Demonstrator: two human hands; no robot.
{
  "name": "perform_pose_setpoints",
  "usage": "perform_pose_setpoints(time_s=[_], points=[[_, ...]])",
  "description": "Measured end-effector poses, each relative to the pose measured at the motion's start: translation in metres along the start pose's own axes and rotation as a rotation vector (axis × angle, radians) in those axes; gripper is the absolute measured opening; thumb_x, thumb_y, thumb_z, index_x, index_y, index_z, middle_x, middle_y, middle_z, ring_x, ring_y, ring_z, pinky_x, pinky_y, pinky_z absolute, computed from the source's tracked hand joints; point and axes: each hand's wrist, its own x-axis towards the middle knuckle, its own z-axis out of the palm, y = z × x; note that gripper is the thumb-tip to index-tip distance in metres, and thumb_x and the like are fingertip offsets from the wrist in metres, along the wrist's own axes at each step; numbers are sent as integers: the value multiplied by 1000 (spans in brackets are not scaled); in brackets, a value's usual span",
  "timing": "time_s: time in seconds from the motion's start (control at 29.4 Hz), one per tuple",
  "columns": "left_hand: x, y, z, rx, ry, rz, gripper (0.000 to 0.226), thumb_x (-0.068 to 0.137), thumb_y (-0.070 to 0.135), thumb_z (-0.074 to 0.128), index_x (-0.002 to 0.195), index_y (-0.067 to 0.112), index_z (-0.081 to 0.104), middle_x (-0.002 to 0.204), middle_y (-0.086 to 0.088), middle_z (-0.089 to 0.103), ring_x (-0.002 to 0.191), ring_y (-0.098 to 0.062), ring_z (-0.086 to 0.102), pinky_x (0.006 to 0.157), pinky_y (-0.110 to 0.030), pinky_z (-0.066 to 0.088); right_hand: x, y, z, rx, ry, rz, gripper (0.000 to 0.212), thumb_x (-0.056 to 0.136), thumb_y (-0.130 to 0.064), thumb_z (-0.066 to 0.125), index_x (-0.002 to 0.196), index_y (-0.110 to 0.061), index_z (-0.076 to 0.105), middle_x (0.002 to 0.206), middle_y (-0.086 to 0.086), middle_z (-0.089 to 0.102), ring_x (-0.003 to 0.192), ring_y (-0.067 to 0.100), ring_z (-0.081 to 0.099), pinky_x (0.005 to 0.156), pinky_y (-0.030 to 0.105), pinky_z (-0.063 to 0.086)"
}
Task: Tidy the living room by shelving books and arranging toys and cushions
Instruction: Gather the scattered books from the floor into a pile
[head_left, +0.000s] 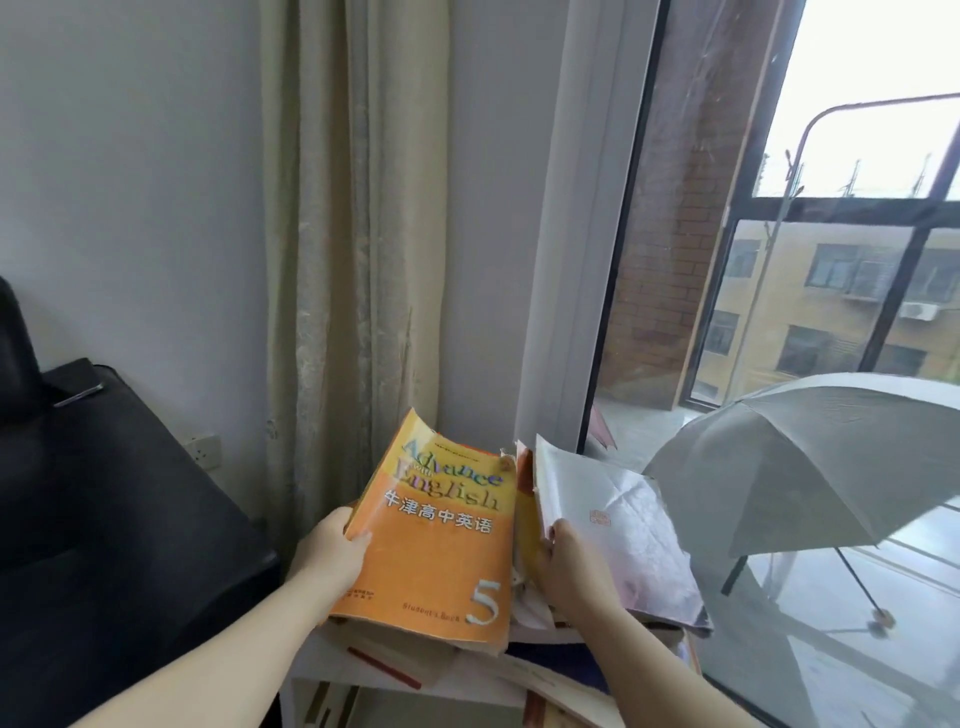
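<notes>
Your two bare forearms reach in from the bottom edge, angled toward each other. Your left hand (332, 556) has its grip closed on the left edge of the orange textbook (441, 545): the thumb lies on the cover, and the fingers are hidden beneath it. The book is tilted up toward you, its cover reading "Advance with English" and "5". Just to its right, your right hand (571, 566) grips the near edge of a pale book (623, 530), thumb pressed on its creased cover. The other fingers are tucked out of sight, and whether they also catch the yellowish pages between the two books cannot be told. Both books are held above a heap of loose books (395, 654) on a white shelf (322, 670), whose lower part is cut off by the frame. To the left sits a black seat (104, 519), only partly in view. Behind stand a wall socket (205, 451) and a cream curtain (353, 260). Beyond the window (649, 260), an open grey umbrella (831, 457) rests outside.
</notes>
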Motion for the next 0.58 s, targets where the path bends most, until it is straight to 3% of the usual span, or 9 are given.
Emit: perform_pose_setpoints(time_s=[0.1,0.2,0.27,0.31,0.37,0.48,0.58], points=[[0,8,-14,57,61,90,17,100,34,37,101,23,50,86,2,58,74,-15,58,60,-26,45,-1,-2,-29,230,114,78,14,97,-17,36,89,-15,46,89,4,50,78,17,44,65,29,38],[4,21,-25,174,79,129,17,99,39,37,101,25,46,86,5,57,74,-14,59,64,-28,50,2,-2,-66,495,302,105,40,95,-43,32,112,-21,61,109,6,62,102,22,55,98,37,40],[7,29,-26,230,62,98,18,100,36,37,102,22,47,88,3,57,75,-15,60,65,-29,50,3,-3,-87,703,444,107,43,98,-46,33,106,-17,64,102,12,67,95,32,62,89,47,50],[8,32,-24,241,55,63,17,99,32,38,105,20,48,89,2,58,76,-17,60,64,-29,50,2,-5,-100,777,505,103,42,99,-44,35,98,-14,63,91,13,67,83,32,63,76,46,54],[9,32,-21,204,14,-39,21,96,23,43,115,17,49,98,-3,59,79,-19,59,64,-30,48,-5,-15,-121,823,588,74,39,100,-40,37,88,-9,58,73,10,59,63,24,54,55,33,44],[4,33,-16,47,-78,-74,45,93,22,48,137,18,38,128,-8,53,101,-24,54,77,-31,44,-6,-24,-141,868,696,-9,37,100,-37,40,81,-9,53,65,6,50,57,19,46,49,27,33],[-4,43,-14,35,-57,65,67,90,26,58,147,18,25,145,-7,40,127,-28,44,98,-38,41,-5,-43,-146,932,733,-58,37,100,-36,42,74,-10,48,61,1,46,56,16,43,47,26,32]])
